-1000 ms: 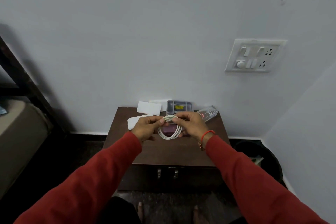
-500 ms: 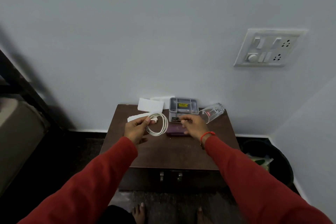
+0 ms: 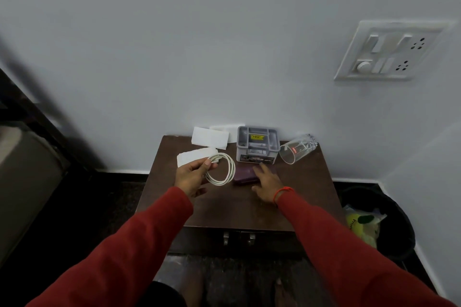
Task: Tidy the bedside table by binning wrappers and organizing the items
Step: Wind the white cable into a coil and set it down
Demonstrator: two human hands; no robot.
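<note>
My left hand [image 3: 193, 177] holds a coiled white cable [image 3: 223, 169] above the left part of the dark wooden bedside table [image 3: 224, 207]. My right hand [image 3: 268, 182] lies flat with its fingers spread, resting on the right end of a dark purple case [image 3: 243, 175] that lies on the table. Behind the case stands a grey plastic organizer [image 3: 257, 143] with several compartments. A clear drinking glass [image 3: 296, 149] lies on its side to the organizer's right. Two white papers [image 3: 210, 137] [image 3: 192, 156] lie at the back left.
A black bin [image 3: 389, 207] holding yellow-green wrappers stands on the floor to the right of the table. A switch panel [image 3: 391, 50] is on the wall above. A bed edge [image 3: 20, 169] is at the left. My bare feet show below the table's front drawer.
My right hand let go of the coil and dropped onto the purple case. The left hand carried the coil to the left. The view shifted left and up.
</note>
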